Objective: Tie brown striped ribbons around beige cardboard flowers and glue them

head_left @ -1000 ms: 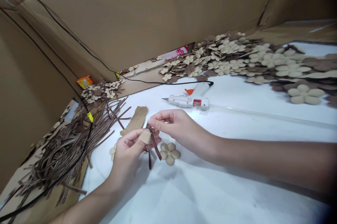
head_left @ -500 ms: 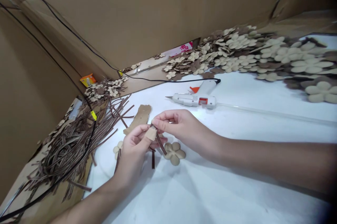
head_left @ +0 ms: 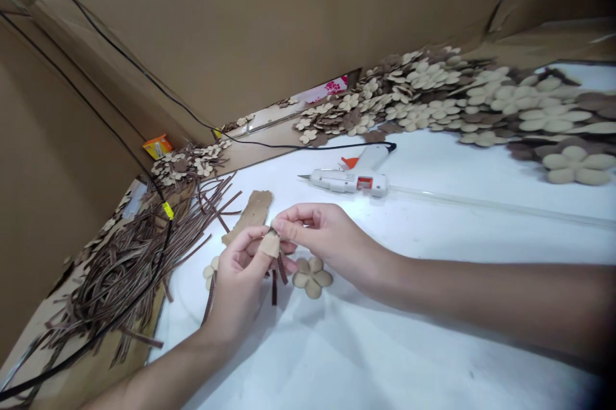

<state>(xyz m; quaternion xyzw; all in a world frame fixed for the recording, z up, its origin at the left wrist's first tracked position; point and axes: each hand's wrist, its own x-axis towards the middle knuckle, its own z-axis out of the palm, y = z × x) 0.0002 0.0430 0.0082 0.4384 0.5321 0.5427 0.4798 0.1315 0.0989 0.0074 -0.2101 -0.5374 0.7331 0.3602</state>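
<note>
My left hand (head_left: 243, 278) and my right hand (head_left: 312, 227) meet above the white work surface, fingertips pinched together. Between them is a dark brown ribbon strip (head_left: 282, 269) with pale stitching, its loose ends hanging below the fingers. A beige patch (head_left: 270, 244) covers the tip of my left thumb; whether it is tape or fabric I cannot make out. Just under my right hand lies a beige five-petal flower (head_left: 312, 276). Another pale flower (head_left: 210, 271) is partly hidden behind my left wrist. Fingers conceal the exact pinch point.
Beyond my hands lies a white glue gun (head_left: 349, 182) with a clear glue stick. A heap of ribbon strips (head_left: 129, 269) is at left, beside a cardboard scrap (head_left: 249, 216). Fabric flowers (head_left: 433, 99) pile up along the back right. A black cable (head_left: 168, 237) crosses the left side.
My right fingers have come slightly lower and closer to my left thumb, and less of the ribbon strip shows beneath them. The whole view has shifted slightly.
</note>
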